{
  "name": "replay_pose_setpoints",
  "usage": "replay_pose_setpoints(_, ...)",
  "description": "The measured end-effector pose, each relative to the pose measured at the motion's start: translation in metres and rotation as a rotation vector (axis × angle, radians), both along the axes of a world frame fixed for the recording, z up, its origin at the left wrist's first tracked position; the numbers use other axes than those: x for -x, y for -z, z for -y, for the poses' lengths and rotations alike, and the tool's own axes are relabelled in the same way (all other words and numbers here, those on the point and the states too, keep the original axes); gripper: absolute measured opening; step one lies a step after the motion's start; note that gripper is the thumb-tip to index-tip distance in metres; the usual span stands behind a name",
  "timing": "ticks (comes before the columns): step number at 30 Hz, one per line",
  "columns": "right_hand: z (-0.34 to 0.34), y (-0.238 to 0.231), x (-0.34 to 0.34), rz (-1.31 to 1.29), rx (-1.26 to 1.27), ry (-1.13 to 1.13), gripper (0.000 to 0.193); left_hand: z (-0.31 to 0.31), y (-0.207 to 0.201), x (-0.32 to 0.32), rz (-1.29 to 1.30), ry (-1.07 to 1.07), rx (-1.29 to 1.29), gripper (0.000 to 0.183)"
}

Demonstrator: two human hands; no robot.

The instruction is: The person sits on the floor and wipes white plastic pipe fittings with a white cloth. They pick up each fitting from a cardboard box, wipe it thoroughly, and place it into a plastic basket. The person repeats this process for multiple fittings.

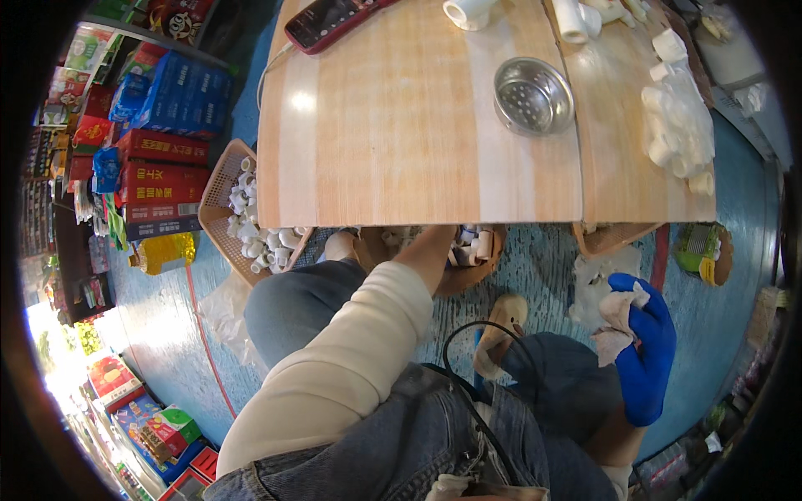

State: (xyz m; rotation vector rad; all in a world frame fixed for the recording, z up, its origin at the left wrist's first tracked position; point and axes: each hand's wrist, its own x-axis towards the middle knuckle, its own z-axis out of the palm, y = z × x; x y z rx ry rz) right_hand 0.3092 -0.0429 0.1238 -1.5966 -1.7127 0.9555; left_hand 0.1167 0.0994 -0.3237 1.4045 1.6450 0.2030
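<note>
My left forearm (430,255), in a white sleeve, reaches under the near edge of the wooden table (393,125). The table hides the fingers of my left hand. Beside that wrist, a brown basket (469,278) holds pale pipe fittings (480,245). On the right, clear of the table, my right hand (649,351) wears a blue glove. It is closed round a crumpled, off-white rag (616,324).
On the table are a perforated metal bowl (535,96), a phone (330,25), loose white pipe fittings (469,12) and a clear bag of fittings (675,121). A tan basket (219,209) of fittings stands left. Stacked boxes (163,179) and an oil bottle (164,253) line that side.
</note>
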Motion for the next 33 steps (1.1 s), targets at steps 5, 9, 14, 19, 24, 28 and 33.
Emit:
replay_pose_setpoints(5,0.019,-0.009,0.005,-0.332,0.288,0.129,0.041,0.001,-0.014,0.002,0.216,0.075,-0.007,0.047)
replay_pose_setpoints(9,0.024,-0.009,0.011,-0.815,0.459,0.369,0.036,0.012,-0.025,0.007,-0.05,0.326,0.098,0.041)
replay_pose_setpoints(14,0.008,0.009,0.006,-0.172,-0.009,0.255,0.038,0.008,0.006,0.011,-0.19,0.137,-0.328,0.036)
replay_pose_setpoints(19,0.011,0.016,-0.001,-0.323,0.149,0.423,0.031,0.0,0.05,0.007,-0.392,0.159,-0.618,0.036)
replay_pose_setpoints(24,-0.01,0.014,-0.003,-0.183,0.158,0.031,0.017,0.008,0.044,0.032,-0.196,0.238,-0.025,0.036)
replay_pose_setpoints(28,-0.024,0.014,-0.007,-0.405,0.263,-0.159,0.011,-0.003,0.012,0.052,0.319,-0.025,0.291,0.038)
replay_pose_setpoints(33,-0.022,0.029,-0.01,0.184,-0.018,-0.261,0.031,-0.003,-0.073,0.071,0.722,0.079,0.301,0.042)
